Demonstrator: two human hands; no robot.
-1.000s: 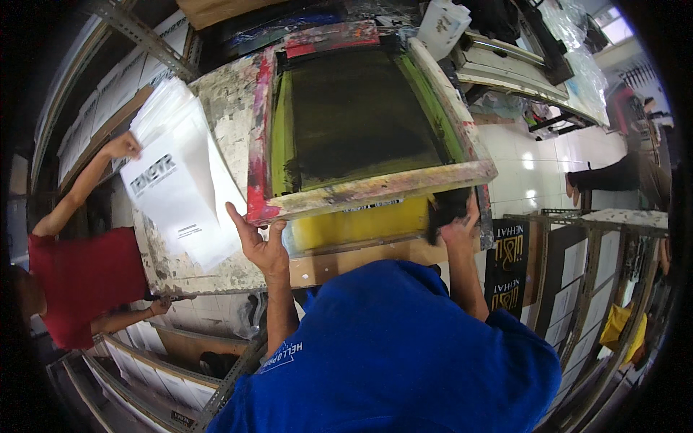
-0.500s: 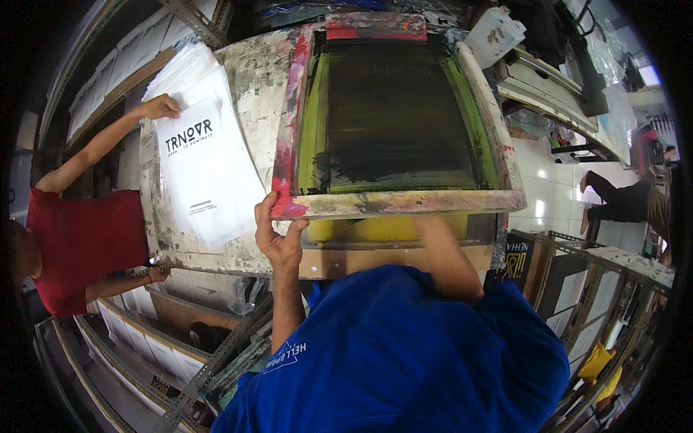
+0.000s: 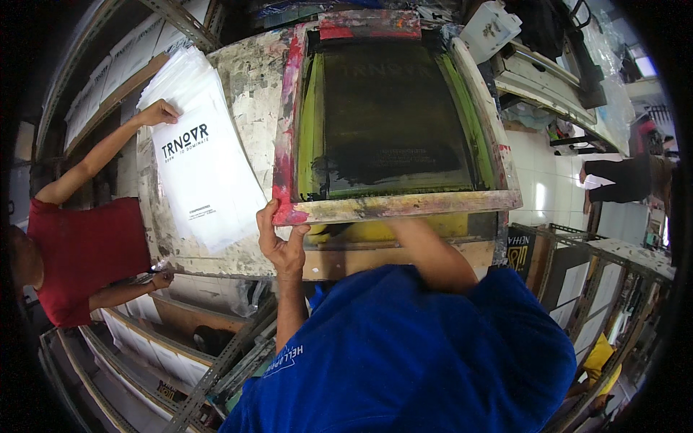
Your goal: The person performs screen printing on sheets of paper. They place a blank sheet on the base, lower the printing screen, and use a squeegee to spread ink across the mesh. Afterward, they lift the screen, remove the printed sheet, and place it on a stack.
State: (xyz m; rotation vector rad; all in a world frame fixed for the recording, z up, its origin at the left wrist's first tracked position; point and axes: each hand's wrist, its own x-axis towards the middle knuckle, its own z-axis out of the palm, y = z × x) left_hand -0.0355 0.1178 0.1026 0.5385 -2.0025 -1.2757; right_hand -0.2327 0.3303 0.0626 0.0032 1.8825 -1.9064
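My left hand [image 3: 283, 245] grips the near left corner of a wooden screen-printing frame [image 3: 404, 207], its near edge held up off the table. Dark ink coats the frame's mesh [image 3: 397, 108], with green strips down both sides. My right forearm [image 3: 433, 252] reaches in under the raised edge; the hand itself is hidden there, so its fingers cannot be seen. Beneath the frame shows a yellow surface [image 3: 447, 225]. Left of the frame lies a fanned stack of white printed sheets [image 3: 206, 180], and a co-worker's hand [image 3: 159, 112] touches its upper left edge.
The co-worker in a red shirt [image 3: 90, 249] stands at the left of the ink-stained table [image 3: 249, 86]. Metal racks with white sheets [image 3: 130, 58] line the left side. A white plastic container [image 3: 491, 32] sits behind the frame's right corner. Another rack [image 3: 577, 281] stands at the right.
My right hand has gone further left under the frame, out of sight. The left hand still holds the corner, and the frame shows little movement.
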